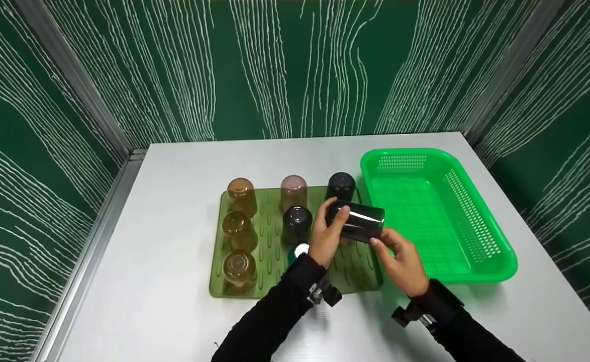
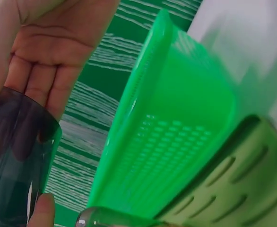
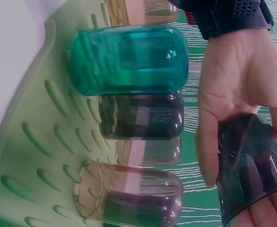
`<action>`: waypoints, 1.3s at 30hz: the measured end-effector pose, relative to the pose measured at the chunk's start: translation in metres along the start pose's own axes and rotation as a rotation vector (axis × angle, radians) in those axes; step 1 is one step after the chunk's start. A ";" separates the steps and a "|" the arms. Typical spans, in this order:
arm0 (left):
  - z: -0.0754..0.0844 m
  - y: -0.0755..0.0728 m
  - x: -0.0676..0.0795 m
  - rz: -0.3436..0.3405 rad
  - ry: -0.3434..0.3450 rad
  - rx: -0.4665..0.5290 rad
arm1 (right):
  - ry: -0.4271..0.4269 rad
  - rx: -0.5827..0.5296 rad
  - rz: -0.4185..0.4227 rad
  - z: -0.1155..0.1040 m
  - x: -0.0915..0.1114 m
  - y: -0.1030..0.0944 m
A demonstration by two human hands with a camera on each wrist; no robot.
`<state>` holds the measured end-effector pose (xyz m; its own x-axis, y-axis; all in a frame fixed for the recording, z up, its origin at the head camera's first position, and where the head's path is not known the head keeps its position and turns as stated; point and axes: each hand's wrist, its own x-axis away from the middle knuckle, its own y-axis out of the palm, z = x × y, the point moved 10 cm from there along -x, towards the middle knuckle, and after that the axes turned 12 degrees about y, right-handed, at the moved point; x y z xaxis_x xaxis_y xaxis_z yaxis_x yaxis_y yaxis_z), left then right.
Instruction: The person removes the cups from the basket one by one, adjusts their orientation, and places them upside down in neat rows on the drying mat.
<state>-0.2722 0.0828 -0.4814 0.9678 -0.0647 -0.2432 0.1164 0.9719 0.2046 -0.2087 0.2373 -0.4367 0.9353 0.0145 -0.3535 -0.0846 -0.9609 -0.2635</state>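
Observation:
Both hands hold a dark glass (image 1: 361,221) tipped on its side above the mat. My left hand (image 1: 326,235) grips it round the base end, thumb along the near side. At the rim, which points right, my right hand (image 1: 403,262) pinches the edge between thumb and fingers. In the right wrist view the left hand's palm (image 3: 240,71) lies behind the dark glass (image 3: 249,163). Beneath the hands is a green drying mat (image 1: 270,271). On it a teal glass (image 3: 129,61) stands upside down, mostly hidden by the left wrist in the head view.
Upside down on the mat stand amber glasses (image 1: 239,231) in a left column, a pink glass (image 1: 294,193), dark glasses (image 1: 297,223) and a pale brownish glass (image 3: 134,194). Right of the mat lies a green plastic basket (image 1: 496,226). Patterned green walls (image 1: 320,70) surround the white table (image 1: 139,281).

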 end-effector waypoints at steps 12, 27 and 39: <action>-0.036 -0.012 -0.030 -0.132 0.226 -0.420 | 0.163 0.172 -0.103 0.025 0.020 0.017; 0.042 0.035 0.008 -0.427 0.325 -1.055 | 0.134 0.806 -0.399 0.108 0.058 0.047; 0.000 0.054 0.021 -0.519 0.324 -1.278 | 0.153 0.921 -0.520 0.155 0.079 0.047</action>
<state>-0.2455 0.1335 -0.4759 0.7647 -0.5880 -0.2635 -0.0106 0.3975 -0.9176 -0.1921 0.2362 -0.6158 0.9589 0.2664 0.0972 0.1704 -0.2670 -0.9485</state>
